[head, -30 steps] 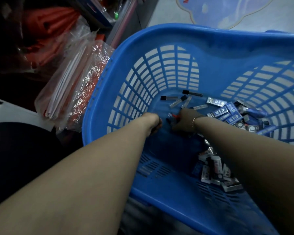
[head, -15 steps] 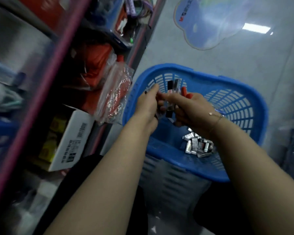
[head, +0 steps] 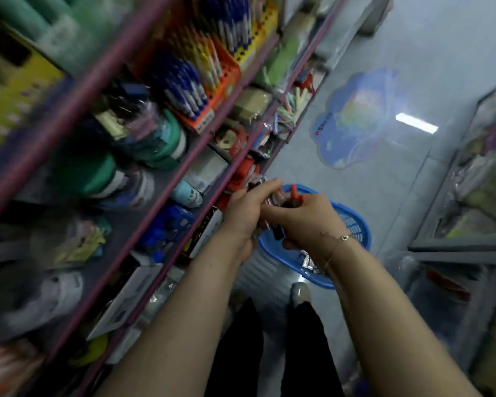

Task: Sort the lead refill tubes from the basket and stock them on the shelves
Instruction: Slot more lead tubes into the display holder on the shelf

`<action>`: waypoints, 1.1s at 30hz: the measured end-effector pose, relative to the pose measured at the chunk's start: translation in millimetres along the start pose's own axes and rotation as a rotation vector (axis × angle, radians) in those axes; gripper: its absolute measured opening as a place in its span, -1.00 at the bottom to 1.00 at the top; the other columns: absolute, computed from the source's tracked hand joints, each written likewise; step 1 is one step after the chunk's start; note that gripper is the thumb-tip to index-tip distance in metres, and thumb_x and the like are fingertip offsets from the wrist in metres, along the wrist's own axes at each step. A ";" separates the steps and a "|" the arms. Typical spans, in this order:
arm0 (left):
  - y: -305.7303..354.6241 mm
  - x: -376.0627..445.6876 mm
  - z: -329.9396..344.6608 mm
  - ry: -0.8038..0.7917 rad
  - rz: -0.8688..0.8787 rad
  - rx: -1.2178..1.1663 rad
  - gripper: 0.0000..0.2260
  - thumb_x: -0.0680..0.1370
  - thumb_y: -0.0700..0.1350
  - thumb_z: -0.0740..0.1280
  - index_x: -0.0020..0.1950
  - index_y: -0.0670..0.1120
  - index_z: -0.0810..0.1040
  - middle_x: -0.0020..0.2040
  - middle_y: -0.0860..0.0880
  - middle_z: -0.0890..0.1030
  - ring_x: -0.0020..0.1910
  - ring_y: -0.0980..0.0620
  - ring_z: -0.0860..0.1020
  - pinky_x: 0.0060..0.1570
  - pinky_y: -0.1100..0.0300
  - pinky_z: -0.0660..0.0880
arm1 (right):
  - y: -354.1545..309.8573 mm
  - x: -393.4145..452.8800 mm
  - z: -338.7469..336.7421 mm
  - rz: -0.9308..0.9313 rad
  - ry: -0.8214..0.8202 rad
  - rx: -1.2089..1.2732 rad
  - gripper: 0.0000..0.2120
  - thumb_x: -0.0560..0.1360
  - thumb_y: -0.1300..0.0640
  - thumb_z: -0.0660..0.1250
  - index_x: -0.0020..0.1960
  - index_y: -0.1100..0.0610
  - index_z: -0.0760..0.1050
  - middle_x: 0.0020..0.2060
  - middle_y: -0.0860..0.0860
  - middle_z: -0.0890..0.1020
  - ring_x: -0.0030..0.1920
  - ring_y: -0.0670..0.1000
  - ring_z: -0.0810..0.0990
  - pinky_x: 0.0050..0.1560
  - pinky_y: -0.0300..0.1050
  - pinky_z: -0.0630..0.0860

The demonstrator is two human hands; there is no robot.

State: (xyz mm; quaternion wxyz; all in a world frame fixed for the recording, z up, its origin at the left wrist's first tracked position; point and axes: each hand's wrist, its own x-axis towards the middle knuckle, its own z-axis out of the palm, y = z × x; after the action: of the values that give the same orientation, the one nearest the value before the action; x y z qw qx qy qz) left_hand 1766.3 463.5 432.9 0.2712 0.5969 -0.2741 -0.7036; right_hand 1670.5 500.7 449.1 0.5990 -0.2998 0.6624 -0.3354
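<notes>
Currently head view: both hands meet above the blue basket (head: 352, 222), left hand (head: 245, 214) and right hand (head: 307, 222) each curled around a shared bundle of lead refill tubes (head: 275, 203), dark and red ends poking out between the fingers. Basket sits on the floor below, more small packs in it; shelves (head: 161, 179) of blurred stationery run just left of the hands.

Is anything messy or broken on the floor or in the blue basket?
Nothing looks broken or spilled. The blue basket sits upright on the floor, small packs still inside. Both hands hold lead refill tubes above it.
</notes>
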 end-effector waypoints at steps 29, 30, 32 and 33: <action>58.0 -155.7 -56.9 0.221 0.274 -1.071 -0.60 0.59 0.00 0.10 -0.37 -0.10 0.48 -0.51 -0.02 0.49 -0.52 0.08 0.51 -0.48 0.36 0.46 | -101.7 -113.0 93.0 -0.420 -0.382 -0.196 -0.77 0.50 0.19 0.35 -0.33 0.05 0.50 -0.55 -0.11 0.47 -0.53 -0.15 0.38 -0.48 -0.24 0.35; 59.8 -158.6 -59.7 0.253 0.304 -1.112 -0.67 0.60 -0.04 0.10 -0.30 -0.11 0.46 -0.51 -0.01 0.49 -0.54 0.11 0.50 -0.50 0.36 0.44 | -105.7 -114.9 91.7 -0.400 -0.412 -0.120 -0.77 0.50 0.24 0.33 -0.32 0.09 0.51 -0.54 -0.07 0.49 -0.56 -0.16 0.38 -0.52 -0.28 0.32; 64.0 -163.1 -69.0 0.310 0.369 -1.291 -0.75 0.60 -0.14 0.11 -0.25 -0.12 0.44 -0.52 0.02 0.50 -0.59 0.16 0.47 -0.58 0.36 0.41 | -112.1 -117.7 86.7 -0.393 -0.474 0.003 -0.82 0.48 0.36 0.30 -0.25 0.17 0.56 -0.43 0.08 0.55 -0.55 -0.10 0.42 -0.53 -0.30 0.32; 66.6 -165.7 -74.5 0.313 0.391 -1.392 -0.75 0.59 -0.16 0.13 -0.26 -0.13 0.46 -0.53 0.03 0.51 -0.60 0.18 0.47 -0.59 0.37 0.41 | -113.7 -119.7 84.6 -0.414 -0.508 0.007 -0.84 0.46 0.40 0.29 -0.19 0.21 0.58 -0.37 0.14 0.57 -0.51 -0.08 0.45 -0.52 -0.30 0.34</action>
State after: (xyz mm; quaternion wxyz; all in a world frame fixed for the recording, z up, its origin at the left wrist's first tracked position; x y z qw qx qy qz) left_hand 1866.8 529.5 584.5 0.7435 0.3204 0.1762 -0.5599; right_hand 1766.5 521.4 606.6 0.6652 -0.5001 0.4156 -0.3670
